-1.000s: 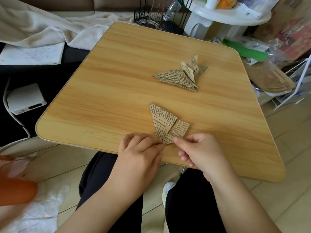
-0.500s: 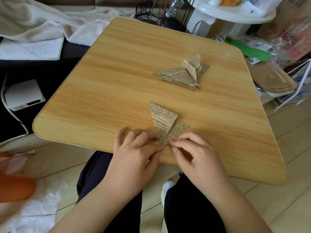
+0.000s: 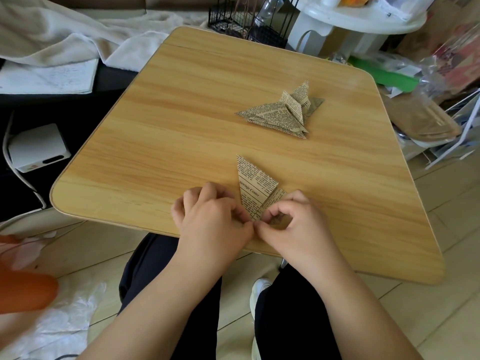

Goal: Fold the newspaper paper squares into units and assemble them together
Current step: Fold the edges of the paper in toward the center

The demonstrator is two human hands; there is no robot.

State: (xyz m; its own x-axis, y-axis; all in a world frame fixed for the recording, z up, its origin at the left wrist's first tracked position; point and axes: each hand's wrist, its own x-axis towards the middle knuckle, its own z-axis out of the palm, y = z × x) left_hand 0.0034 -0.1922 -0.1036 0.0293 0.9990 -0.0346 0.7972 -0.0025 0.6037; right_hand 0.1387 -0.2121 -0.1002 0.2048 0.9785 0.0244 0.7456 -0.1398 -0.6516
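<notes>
I judged I was mid-fold: my left hand (image 3: pixel 213 219) and right hand (image 3: pixel 293 224) pinched the near corner of the newspaper unit (image 3: pixel 255 188) on the table (image 3: pixel 181 126), fingers curled narrow, next needing a firm crease.

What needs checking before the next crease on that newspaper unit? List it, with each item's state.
1. Both hands on the piece: ok. Left hand and right hand pinch the near corner of the newspaper unit.
2. Unit lying flat on the table: ok for the far point; the near part is hidden by fingers.
3. Edges aligned at the pinch: cannot tell, covered.
4. Finished folded units clear of the work: ok, they sit apart, farther back.
5. Piece well inside the table edge: not ok, the pinched corner is close to the near edge.
</notes>
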